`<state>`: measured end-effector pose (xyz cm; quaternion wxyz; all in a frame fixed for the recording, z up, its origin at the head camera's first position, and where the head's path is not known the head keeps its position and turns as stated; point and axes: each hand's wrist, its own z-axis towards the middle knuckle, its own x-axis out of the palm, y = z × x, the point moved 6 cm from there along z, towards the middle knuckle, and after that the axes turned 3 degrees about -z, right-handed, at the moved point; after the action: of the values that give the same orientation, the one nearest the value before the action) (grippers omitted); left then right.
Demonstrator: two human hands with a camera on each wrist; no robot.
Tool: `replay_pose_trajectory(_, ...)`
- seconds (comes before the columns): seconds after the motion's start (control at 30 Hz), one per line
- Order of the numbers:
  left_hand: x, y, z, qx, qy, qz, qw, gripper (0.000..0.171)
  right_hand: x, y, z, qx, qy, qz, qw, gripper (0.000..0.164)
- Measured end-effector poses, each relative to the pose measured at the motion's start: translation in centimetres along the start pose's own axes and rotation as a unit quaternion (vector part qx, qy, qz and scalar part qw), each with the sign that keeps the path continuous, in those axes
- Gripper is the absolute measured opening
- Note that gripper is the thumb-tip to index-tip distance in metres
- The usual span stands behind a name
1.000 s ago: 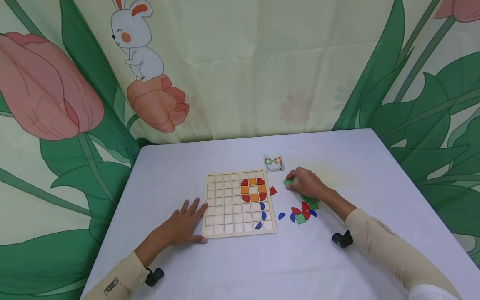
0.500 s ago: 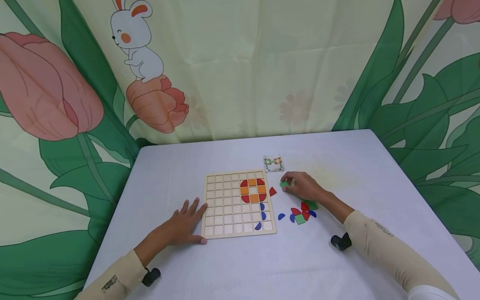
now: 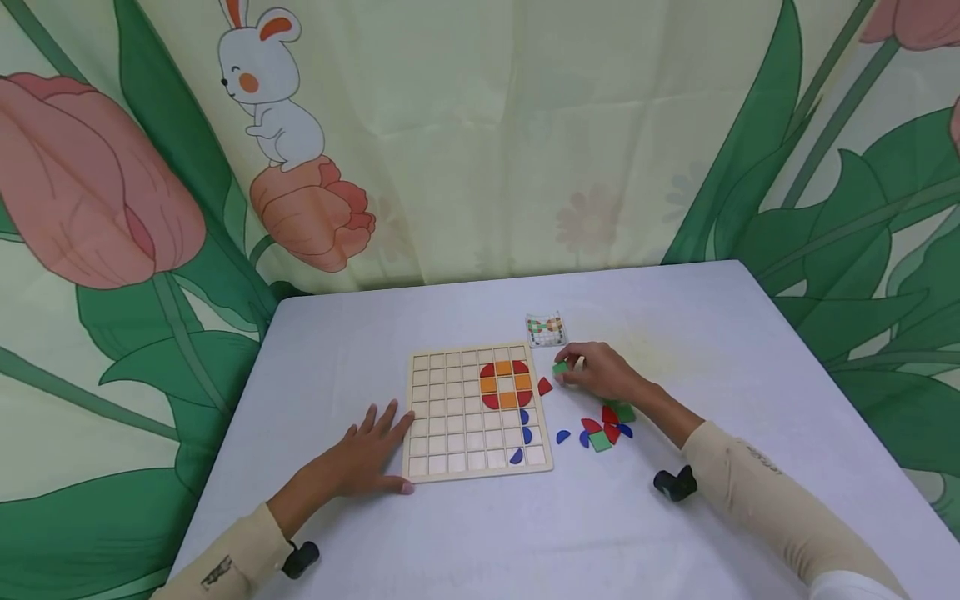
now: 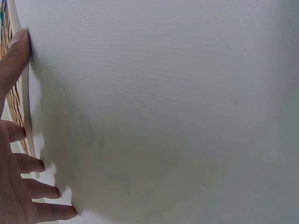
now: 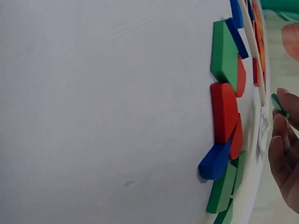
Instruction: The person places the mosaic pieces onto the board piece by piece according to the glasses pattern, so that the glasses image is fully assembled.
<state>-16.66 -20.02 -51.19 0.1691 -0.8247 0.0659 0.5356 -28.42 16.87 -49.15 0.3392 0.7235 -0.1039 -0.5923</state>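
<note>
A wooden grid board (image 3: 444,417) lies on the table, with a ring of red and orange pieces (image 3: 503,400) set in its upper right cells. Several blue half-round pieces (image 3: 527,435) lie in cells below that ring. My left hand (image 3: 363,456) is spread flat, its fingertips and thumb at the board's left edge. Right of the board, my right hand (image 3: 603,371) pinches a green square block (image 3: 560,367) between thumb and fingers. The same green block (image 5: 279,105) shows edge-on in the right wrist view. A red quarter-round piece (image 3: 545,386) lies by the board's right edge.
A small pattern card (image 3: 546,330) lies behind the board's upper right corner. Loose red pieces (image 3: 591,426), a green square (image 3: 600,441) and blue half-rounds (image 3: 563,437) lie right of the board. A printed curtain (image 3: 480,167) hangs behind the table.
My right hand has moved left, toward the board, with the green block pinched in it. The left hand has stayed at the board's edge.
</note>
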Motion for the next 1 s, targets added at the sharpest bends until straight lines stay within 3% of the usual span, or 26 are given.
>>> replay_pose_trajectory(0.33,-0.2,-0.2,-0.2,0.002,-0.004,0.001,1.0000,0.112,-0.5,1.7,0.7,0.024,0.021,0.068,0.997,0.035)
replay_pose_trajectory(0.67,-0.2,-0.1,-0.3,0.008,-0.003,0.000,1.0000,0.111,0.7,3.7,1.5,0.014,0.041,0.117,0.992,0.036)
replay_pose_trajectory(1.0,-0.1,-0.1,-0.2,0.003,-0.006,0.004,1.0000,0.111,2.4,5.9,2.8,-0.019,0.043,0.103,0.994,0.029)
